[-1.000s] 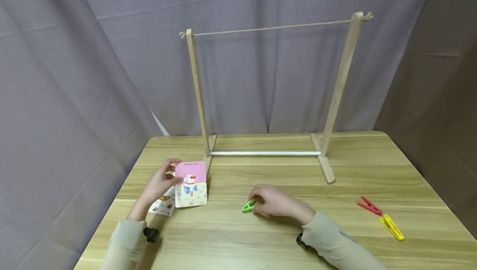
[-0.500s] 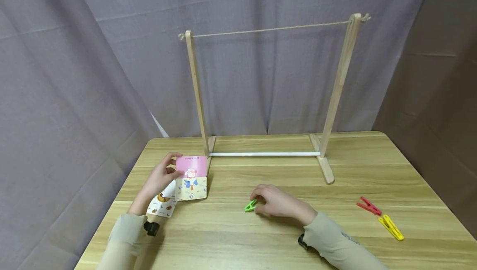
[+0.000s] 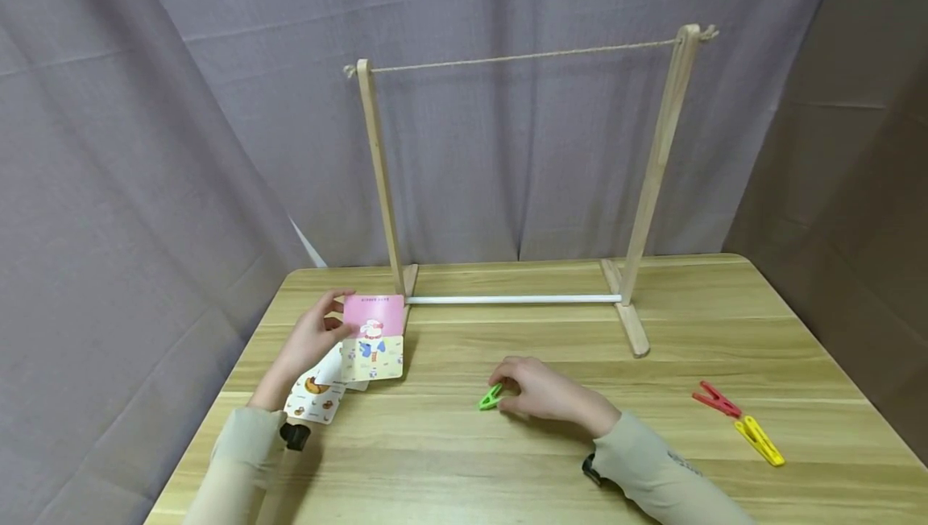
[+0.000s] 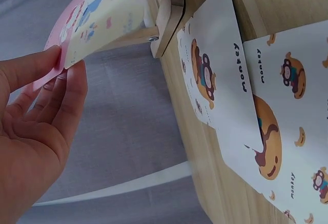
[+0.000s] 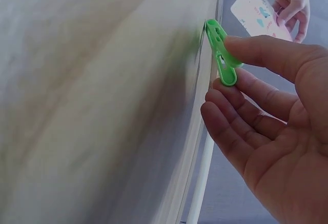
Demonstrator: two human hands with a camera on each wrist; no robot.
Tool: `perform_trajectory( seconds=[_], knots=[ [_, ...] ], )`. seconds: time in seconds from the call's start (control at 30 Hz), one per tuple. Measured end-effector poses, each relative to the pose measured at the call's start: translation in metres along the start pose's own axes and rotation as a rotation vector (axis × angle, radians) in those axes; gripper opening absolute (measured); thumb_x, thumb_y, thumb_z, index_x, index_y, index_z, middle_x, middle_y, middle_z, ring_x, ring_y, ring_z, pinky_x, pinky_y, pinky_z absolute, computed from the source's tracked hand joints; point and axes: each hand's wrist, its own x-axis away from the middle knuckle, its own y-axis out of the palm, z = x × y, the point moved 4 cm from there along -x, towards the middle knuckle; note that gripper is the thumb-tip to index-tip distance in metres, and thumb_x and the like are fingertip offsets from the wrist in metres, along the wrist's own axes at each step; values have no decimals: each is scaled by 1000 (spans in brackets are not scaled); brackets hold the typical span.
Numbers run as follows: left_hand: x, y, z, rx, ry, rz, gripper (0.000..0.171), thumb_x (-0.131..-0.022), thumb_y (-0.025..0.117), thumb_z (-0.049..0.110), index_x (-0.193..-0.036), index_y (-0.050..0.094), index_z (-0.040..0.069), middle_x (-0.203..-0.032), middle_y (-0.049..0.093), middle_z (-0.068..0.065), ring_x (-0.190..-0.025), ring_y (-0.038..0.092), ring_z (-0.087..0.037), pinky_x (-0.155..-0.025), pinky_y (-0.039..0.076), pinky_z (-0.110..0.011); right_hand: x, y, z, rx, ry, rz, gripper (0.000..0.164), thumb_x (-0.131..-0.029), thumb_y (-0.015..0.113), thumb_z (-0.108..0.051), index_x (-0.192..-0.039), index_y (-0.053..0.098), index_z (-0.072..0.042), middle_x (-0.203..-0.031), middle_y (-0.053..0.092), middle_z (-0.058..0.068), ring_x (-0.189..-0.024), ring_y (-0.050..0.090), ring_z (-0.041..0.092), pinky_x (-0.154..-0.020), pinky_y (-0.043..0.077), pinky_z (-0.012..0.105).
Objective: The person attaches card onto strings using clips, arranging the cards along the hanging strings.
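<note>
My left hand (image 3: 310, 344) pinches a card (image 3: 373, 337) by its left edge, thumb on the front and fingers behind. The card is pink on its top half and pale yellow below, with a small cartoon figure. In the left wrist view it stands raised, apart from the white cards (image 4: 287, 126) with monkey and banana prints lying on the table. At the middle of the table, my right hand (image 3: 547, 390) holds a green clothespin (image 5: 221, 54) between thumb and fingers. Seen from the right wrist, the clothespin's handle ends lie within the grip.
Behind the hands stands a wooden frame (image 3: 665, 138) with a cord (image 3: 522, 57) strung across its top and a white rod (image 3: 515, 299) low down. A red clothespin (image 3: 718, 399) and a yellow clothespin (image 3: 760, 440) lie at the right. Grey curtains hang beyond the table (image 3: 435, 469).
The left hand has lifted the pink and yellow card up and away, uncovering more of the white cards. My right hand has shifted slightly right with the green clothespin.
</note>
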Motion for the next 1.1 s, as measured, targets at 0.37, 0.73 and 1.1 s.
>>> perform_trajectory(
  seconds=[0.37,0.73,1.1],
  knots=[
    [-5,-1,3,25,-26,38,61,-89,66,-10,-144,42,-1,-106,64,-24,-86,66,-27,-77,57,-28,0,-6,0,-21,4,21,28,-85,79,-8,-111,71,-2,-100,66,0,-88,62,16,-79,54,30],
    [-10,-5,5,77,-63,73,51,-92,67,-4,-137,45,-10,-109,67,-25,-88,67,-17,-75,56,-24,-1,-9,3,-33,29,34,30,-85,80,-9,-113,71,-1,-99,68,2,-87,63,16,-78,55,29],
    [-16,-11,12,169,-31,128,39,-94,64,-6,-130,50,-14,-111,64,-31,-86,65,-5,-80,55,-19,3,-13,5,-50,36,44,32,-87,80,-11,-115,70,0,-103,69,3,-92,66,21,-82,57,35]
  ],
)
